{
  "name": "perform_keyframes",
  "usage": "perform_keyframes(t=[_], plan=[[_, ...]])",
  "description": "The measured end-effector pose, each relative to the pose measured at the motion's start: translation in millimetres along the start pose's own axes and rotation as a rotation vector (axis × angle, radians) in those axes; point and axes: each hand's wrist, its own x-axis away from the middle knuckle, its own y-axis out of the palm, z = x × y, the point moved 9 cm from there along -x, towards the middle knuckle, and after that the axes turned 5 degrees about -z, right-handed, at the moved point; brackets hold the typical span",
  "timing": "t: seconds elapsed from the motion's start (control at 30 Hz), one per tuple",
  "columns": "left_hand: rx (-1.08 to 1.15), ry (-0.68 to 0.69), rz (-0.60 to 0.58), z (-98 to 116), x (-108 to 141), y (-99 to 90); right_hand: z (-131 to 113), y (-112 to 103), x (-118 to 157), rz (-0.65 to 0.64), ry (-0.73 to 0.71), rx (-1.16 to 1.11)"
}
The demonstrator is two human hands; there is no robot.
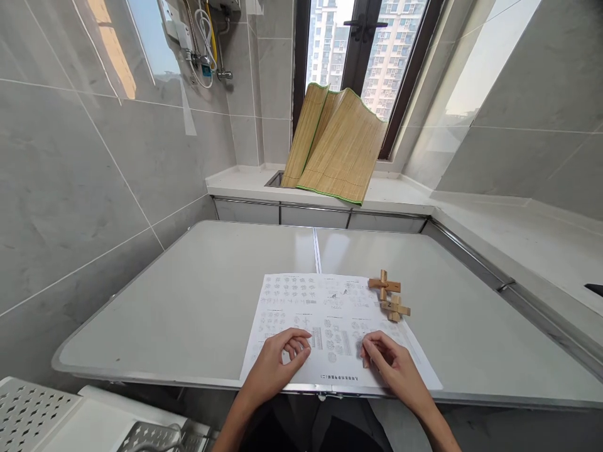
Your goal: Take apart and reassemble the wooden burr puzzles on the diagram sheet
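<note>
A large printed sheet of paper (292, 320) with rows of small line diagrams lies on the table near its front edge. My left hand (281, 358) rests over the sheet's near left part, loosely curled with thumb and fingers apart and nothing in it. Over the near right part is my right hand (387, 359), also loosely curled, with nothing visible in its fingers. Two wooden interlocking puzzles lie at the sheet's right edge, beyond my right hand: a darker brown cross-shaped puzzle (384, 285) and, just nearer, a lighter wooden puzzle (394, 309). Neither hand touches them.
The pale folding table (179, 301) has a centre seam. Behind it, a bamboo mat (342, 147) leans on a white counter (245, 182) by the window. Tiled walls flank both sides. A white perforated rack (32, 411) stands below at the lower left.
</note>
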Motion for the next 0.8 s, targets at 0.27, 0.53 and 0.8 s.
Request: perform_keyframes(t=[0.27,0.53,0.8], plan=[[-0.017,-0.018,0.017,-3.4,-1.8,-2.0,-2.6,0.3,-3.5,-0.002,-0.020,0.010],[-0.021,-0.017,0.041,-0.7,-1.7,-4.1,-0.4,0.3,-4.7,0.007,-0.004,0.003],[-0.064,-0.009,0.025,1.2,-1.5,-3.7,-0.6,0.1,-5.4,0.013,-0.001,0.001]])
